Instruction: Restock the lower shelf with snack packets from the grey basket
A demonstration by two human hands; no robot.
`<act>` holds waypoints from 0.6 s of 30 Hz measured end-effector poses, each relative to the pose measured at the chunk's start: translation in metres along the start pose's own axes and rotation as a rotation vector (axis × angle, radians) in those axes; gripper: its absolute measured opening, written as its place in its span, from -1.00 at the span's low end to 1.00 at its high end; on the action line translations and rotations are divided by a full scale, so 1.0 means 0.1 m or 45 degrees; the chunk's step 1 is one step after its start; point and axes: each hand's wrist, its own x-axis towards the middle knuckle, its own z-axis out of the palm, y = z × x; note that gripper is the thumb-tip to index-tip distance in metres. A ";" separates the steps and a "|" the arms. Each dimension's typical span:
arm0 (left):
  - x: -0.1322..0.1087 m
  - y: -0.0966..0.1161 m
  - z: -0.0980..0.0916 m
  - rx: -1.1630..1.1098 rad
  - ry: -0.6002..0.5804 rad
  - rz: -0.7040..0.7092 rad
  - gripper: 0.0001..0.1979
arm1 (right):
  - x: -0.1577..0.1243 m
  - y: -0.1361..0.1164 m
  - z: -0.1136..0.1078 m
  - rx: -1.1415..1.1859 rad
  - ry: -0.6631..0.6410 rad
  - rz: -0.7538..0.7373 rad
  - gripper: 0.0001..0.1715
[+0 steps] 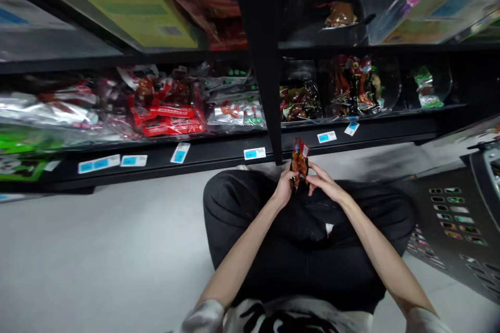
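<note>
A packet (pixel 300 161) is sitting between the hands (pixel 284 186), over the legs (pixel 230 208) and before the lower shelf (pixel 219 160). Snack packs (pixel 172 114) are lying on that shelf, left and right of a post (pixel 265 62), with price tags (pixel 254 153) running along the front edge. A basket (pixel 421 208) is standing on the legs' right.

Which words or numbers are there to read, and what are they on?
None can be read for certain.
White-and-blue tags on the shelf edge: too small.
Red packets: pale print, too blurred.
Packet in the left hand and right hand: too small.
Shirt: black marks, maybe not letters.
</note>
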 end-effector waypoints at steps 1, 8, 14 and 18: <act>0.00 0.01 0.00 -0.048 0.030 -0.021 -0.68 | 0.00 -0.01 -0.01 0.057 -0.004 0.010 -0.30; -0.01 -0.04 0.04 -0.113 0.083 -0.141 -0.55 | 0.08 0.03 -0.05 -0.151 0.360 -0.122 -0.35; -0.02 -0.07 0.03 -0.055 0.092 -0.177 -0.42 | 0.05 0.01 -0.09 -0.465 0.601 -0.200 -0.53; -0.03 -0.07 0.03 -0.089 0.075 -0.237 -0.33 | 0.04 -0.02 -0.05 -0.362 0.585 -0.255 -0.57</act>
